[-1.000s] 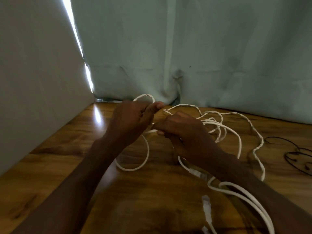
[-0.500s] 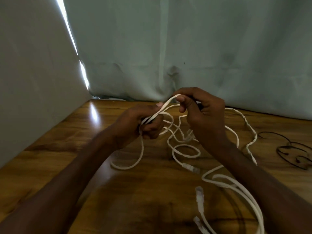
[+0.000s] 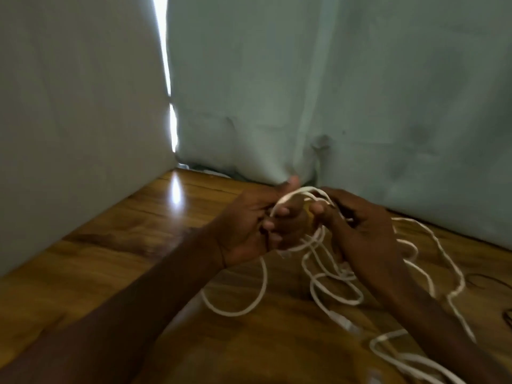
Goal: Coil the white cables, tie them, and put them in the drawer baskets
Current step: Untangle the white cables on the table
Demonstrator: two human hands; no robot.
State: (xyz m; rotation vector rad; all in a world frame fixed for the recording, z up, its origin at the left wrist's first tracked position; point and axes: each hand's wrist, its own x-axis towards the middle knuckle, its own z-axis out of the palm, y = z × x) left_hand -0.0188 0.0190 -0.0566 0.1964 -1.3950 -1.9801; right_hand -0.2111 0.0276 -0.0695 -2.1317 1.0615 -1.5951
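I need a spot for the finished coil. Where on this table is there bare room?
Bare wood lies on the table left of the left hand, along the left wall, and near the front left. It is crowded right of the right hand, where loose white cable sprawls.

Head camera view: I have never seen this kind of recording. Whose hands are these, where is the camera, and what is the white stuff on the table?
There is no machine here. A person wears one wide-angle camera on the head, looking forward and down, so you see their own two bare arms reaching in from the bottom.

The left hand and the right hand meet above a wooden table. Both grip the same white cable: a loop arches between them, and the rest trails in loose, tangled loops over the table to the right. A connector lies on the wood.

Behind hangs pale cloth. A thin dark wire shows at the right edge. No drawer or basket is in view.
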